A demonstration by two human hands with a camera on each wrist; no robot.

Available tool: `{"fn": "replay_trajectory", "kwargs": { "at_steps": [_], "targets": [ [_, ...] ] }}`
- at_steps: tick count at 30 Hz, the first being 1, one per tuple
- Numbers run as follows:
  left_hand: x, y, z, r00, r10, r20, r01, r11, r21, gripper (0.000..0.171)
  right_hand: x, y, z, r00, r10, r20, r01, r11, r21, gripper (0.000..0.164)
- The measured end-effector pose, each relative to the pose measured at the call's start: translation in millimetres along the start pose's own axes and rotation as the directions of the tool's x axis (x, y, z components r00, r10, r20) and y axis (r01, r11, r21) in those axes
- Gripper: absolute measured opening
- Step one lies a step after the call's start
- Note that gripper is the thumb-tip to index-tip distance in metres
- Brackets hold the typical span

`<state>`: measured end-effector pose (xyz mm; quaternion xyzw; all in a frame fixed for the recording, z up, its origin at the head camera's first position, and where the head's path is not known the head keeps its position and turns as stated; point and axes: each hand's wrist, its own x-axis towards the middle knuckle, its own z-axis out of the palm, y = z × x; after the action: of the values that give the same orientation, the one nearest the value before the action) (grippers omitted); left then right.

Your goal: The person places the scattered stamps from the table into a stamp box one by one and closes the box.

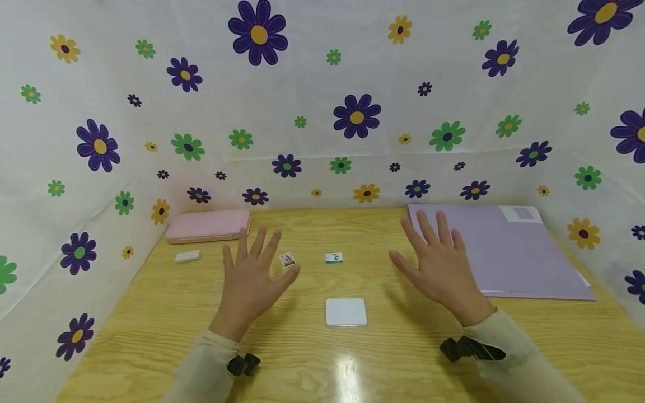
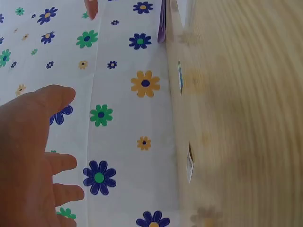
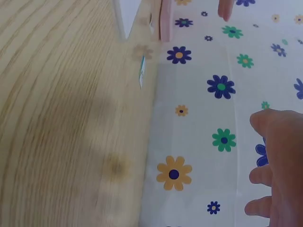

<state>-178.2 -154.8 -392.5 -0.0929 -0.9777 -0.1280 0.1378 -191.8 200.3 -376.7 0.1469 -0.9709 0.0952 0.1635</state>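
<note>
My left hand (image 1: 250, 284) hovers over the table with its fingers spread and nothing in it. Close to its thumb in the head view lies a small picture sticker (image 1: 287, 259) with a brown image. My right hand (image 1: 443, 271) is also raised, fingers apart and holding nothing, and overlaps the left edge of a purple folder (image 1: 519, 254). Between the hands lie a small white, green and blue picture piece (image 1: 333, 258) and, nearer to me, a flat white rectangular case (image 1: 346, 312). Each wrist view shows its own hand's fingers (image 2: 61, 163) (image 3: 260, 175) extended above the tabletop.
At the back left sits a pink zipped case (image 1: 208, 225), with a white eraser-like block (image 1: 188, 256) in front of it. A faint clear piece (image 1: 216, 292) lies beside my left wrist. Flower-printed white sheeting (image 1: 302, 84) walls the wooden table (image 1: 312, 358) at back and sides.
</note>
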Motion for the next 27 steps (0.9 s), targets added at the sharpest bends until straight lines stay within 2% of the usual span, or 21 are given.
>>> {"fn": "replay_trajectory", "kwargs": {
  "at_steps": [5, 8, 10, 13, 15, 18, 21, 23, 27],
  "targets": [
    [-3.8, 8.4, 1.2, 0.998, 0.052, -0.039, -0.056, 0.99, -0.126, 0.082, 8.2, -6.9, -1.9, 0.999, -0.044, -0.018, 0.046, 0.99, 0.13, 0.07],
    [-5.8, 12.8, 3.7, 0.996, 0.074, -0.05, -0.083, 0.972, -0.22, 0.078, 13.3, -11.8, -3.0, 0.997, -0.065, -0.029, 0.07, 0.964, 0.257, 0.065],
    [-7.2, 16.1, 4.8, 0.997, 0.071, -0.031, -0.077, 0.952, -0.295, 0.075, 16.5, -15.8, -4.2, 0.996, -0.083, -0.042, 0.092, 0.936, 0.34, 0.061],
    [-8.4, 20.0, 8.5, 0.997, 0.06, 0.044, -0.037, 0.91, -0.414, 0.073, 21.1, -22.7, -5.4, 0.994, -0.095, -0.044, 0.105, 0.892, 0.44, 0.056],
    [-8.4, 21.1, 12.2, 0.991, 0.07, 0.11, -0.006, 0.869, -0.495, 0.072, 24.0, -27.3, -6.0, 0.995, -0.093, -0.028, 0.094, 0.861, 0.499, 0.055],
    [-8.0, 22.3, 16.6, 0.974, 0.115, 0.197, 0.027, 0.798, -0.603, 0.07, 28.6, -33.8, -7.2, 0.996, -0.085, -0.001, 0.07, 0.817, 0.573, 0.052],
    [-7.9, 23.2, 20.5, 0.954, 0.163, 0.253, 0.044, 0.756, -0.653, 0.07, 34.0, -40.4, -7.6, 0.996, -0.085, 0.012, 0.058, 0.772, 0.633, 0.048],
    [-7.6, 24.2, 23.0, 0.942, 0.183, 0.283, 0.05, 0.755, -0.654, 0.07, 37.6, -45.6, -7.3, 0.996, -0.086, 0.02, 0.052, 0.746, 0.663, 0.046],
    [-5.5, 26.2, 28.2, 0.921, 0.216, 0.324, 0.043, 0.77, -0.636, 0.073, 44.8, -55.9, -8.2, 0.994, -0.095, 0.053, 0.031, 0.71, 0.703, 0.043]
  ]
}}
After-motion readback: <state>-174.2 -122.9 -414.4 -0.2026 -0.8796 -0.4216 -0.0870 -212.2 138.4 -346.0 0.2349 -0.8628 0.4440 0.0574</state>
